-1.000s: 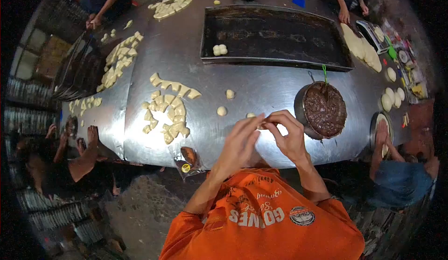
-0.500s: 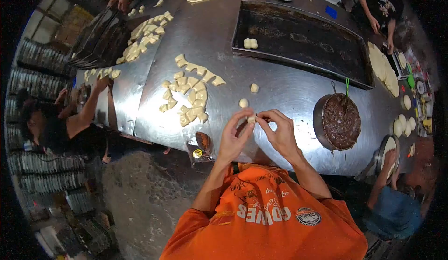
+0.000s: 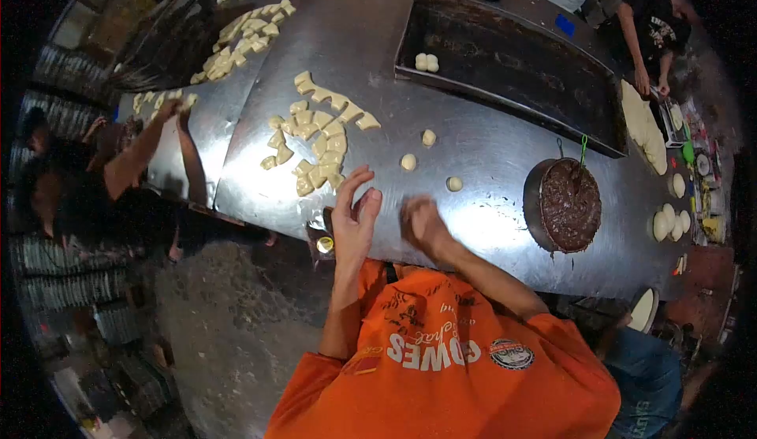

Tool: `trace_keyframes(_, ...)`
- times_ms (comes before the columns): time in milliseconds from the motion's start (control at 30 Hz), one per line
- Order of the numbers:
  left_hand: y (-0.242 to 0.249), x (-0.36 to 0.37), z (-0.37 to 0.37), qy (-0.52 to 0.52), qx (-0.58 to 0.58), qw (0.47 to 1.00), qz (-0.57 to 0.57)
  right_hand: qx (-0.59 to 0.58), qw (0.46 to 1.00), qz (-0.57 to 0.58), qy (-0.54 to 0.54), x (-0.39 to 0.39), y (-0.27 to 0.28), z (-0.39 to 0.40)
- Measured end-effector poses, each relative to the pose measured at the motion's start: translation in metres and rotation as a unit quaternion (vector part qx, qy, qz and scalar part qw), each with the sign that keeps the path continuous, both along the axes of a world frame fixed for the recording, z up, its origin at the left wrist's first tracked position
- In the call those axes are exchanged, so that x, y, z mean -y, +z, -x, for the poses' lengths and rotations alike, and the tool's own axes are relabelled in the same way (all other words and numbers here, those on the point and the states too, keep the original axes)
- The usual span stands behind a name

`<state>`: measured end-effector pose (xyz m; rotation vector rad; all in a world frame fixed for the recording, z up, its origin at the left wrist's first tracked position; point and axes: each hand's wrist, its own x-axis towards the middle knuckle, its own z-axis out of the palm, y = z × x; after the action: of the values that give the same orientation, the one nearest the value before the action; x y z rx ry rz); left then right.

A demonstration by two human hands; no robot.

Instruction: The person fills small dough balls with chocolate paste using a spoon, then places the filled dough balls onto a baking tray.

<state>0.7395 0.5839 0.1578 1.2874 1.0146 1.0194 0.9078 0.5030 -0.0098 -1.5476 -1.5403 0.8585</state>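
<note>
My left hand (image 3: 355, 220) is raised at the table's front edge, thumb and fingers apart and nothing in it. It is just below a loose group of cut dough pieces (image 3: 319, 143). My right hand (image 3: 426, 225) is smeared by motion to its right, so I cannot make out its fingers. Beyond the hands, on the metal table (image 3: 489, 143), lie three separate dough balls: one nearer (image 3: 454, 184), one to the left (image 3: 408, 162) and one farther back (image 3: 428, 137). A round pan of dark brown filling (image 3: 576, 206) stands right of my hands, a green-handled tool in it.
A large dark baking tray (image 3: 520, 108) holds a small cluster of dough balls (image 3: 426, 62). More cut dough (image 3: 248, 37) lies at the left. A co-worker's arm (image 3: 142, 151) reaches in there; another person (image 3: 650, 33) works at the far right, beside a dough sheet (image 3: 643, 128).
My hands, which were together around a piece of dough, have separated and moved lower. A third dough ball now lies on the table to their right. The camera view has shifted slightly.
</note>
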Motion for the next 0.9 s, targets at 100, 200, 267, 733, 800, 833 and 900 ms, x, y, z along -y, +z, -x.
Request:
trace_keyframes(100,0.008,0.002,0.004,-0.004,0.006,1.0,-0.031,0.302,0.932,-0.159,0.119,0.015,0.025,-0.008)
trace_keyframes(200,0.003,0.001,0.012,0.009,0.006,1.0,-0.022,0.069,0.996,0.055,0.008,-0.006,0.024,-0.02)
trace_keyframes(267,-0.001,0.0,0.011,0.025,0.002,1.0,-0.004,0.03,0.992,0.115,-0.046,-0.009,0.038,0.007)
trace_keyframes(733,-0.019,-0.053,-0.025,-0.215,-0.258,0.914,-0.226,0.261,0.952,-0.144,0.076,0.018,0.026,-0.003)
trace_keyframes(800,-0.032,-0.068,-0.034,-0.238,-0.272,0.905,-0.224,0.285,0.944,-0.159,0.05,0.016,0.008,-0.023)
trace_keyframes(833,-0.038,-0.076,-0.042,-0.255,-0.301,0.889,-0.232,0.284,0.944,-0.169,0.008,0.007,0.001,-0.036)
trace_keyframes(900,-0.067,-0.083,-0.058,-0.28,-0.326,0.871,-0.238,0.269,0.952,-0.142,-0.038,-0.004,0.022,-0.02)
